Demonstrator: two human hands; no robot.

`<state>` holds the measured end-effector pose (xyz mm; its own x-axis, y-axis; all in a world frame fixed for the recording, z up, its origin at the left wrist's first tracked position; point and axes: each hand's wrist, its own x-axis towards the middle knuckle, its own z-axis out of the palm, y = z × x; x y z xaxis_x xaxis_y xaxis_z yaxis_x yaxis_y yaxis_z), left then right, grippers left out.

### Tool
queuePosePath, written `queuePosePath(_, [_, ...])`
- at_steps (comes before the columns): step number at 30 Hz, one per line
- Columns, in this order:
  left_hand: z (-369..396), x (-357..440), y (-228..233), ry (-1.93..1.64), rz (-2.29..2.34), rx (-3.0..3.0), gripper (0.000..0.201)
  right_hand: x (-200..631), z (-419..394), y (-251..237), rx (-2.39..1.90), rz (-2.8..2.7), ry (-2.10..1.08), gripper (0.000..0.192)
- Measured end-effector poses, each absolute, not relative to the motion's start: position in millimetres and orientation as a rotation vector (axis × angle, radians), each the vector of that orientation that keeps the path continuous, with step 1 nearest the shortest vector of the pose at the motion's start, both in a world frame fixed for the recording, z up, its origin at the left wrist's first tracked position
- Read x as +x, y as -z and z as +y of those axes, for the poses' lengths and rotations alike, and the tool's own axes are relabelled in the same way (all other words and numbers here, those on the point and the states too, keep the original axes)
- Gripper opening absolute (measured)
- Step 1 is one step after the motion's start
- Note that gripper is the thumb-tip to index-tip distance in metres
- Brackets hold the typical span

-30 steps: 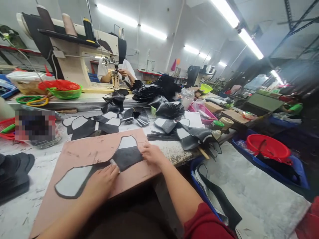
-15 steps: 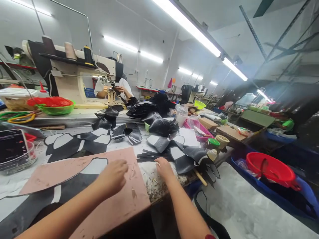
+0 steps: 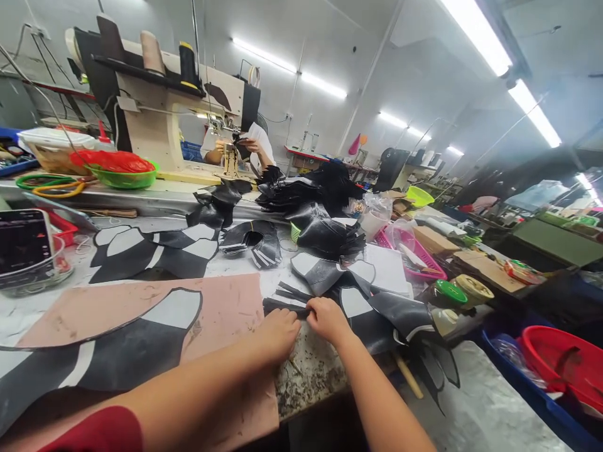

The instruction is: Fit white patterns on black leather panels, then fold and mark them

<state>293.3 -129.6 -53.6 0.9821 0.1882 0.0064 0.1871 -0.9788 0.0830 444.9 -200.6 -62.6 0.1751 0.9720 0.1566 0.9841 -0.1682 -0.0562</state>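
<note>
Left hand: the left hand (image 3: 277, 333) lies knuckles up on the table (image 3: 311, 370) just past the right edge of the pink board (image 3: 226, 314), fingers curled down onto the near end of the black strips (image 3: 287, 300).
Right hand: the right hand (image 3: 330, 319) sits just beside the left one, almost touching it, fingers bent over the same end of the strips.
Grip: both hands are closed loosely with fingertips on the strips; whether they pinch one or only press on the bundle cannot be told.
Black strips: a small bundle of thin dark strips lying flat near the table's front edge, between the board and the grey-and-black cut pieces (image 3: 339, 279); they fan away from the fingertips toward the back of the table.
Pink board: flat at the front left of the table, with a large black-and-white cut panel (image 3: 122, 339) lying across it.
Behind: a heap of black leather pieces (image 3: 306, 194) mid-table, a sewing machine (image 3: 155, 107) at the back edge.
Right edge: a pink basket (image 3: 419, 254) and a green-lidded jar (image 3: 450, 292).
</note>
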Motion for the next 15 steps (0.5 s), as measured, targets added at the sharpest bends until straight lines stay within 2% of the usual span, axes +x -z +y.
queuePosePath(7, [-127,294,58,-0.054,0.356,3.05,0.014,445,-202,65,-2.25,-1.907,0.08,0.016])
queuePosePath(12, [-125,304,62,-0.064,0.382,3.063,0.035,447,-196,71,-2.299,-1.814,0.058,0.017])
queuePosePath(15, [-122,309,64,-0.051,0.379,3.077,0.037,448,-191,76,-2.345,-1.71,0.042,0.019])
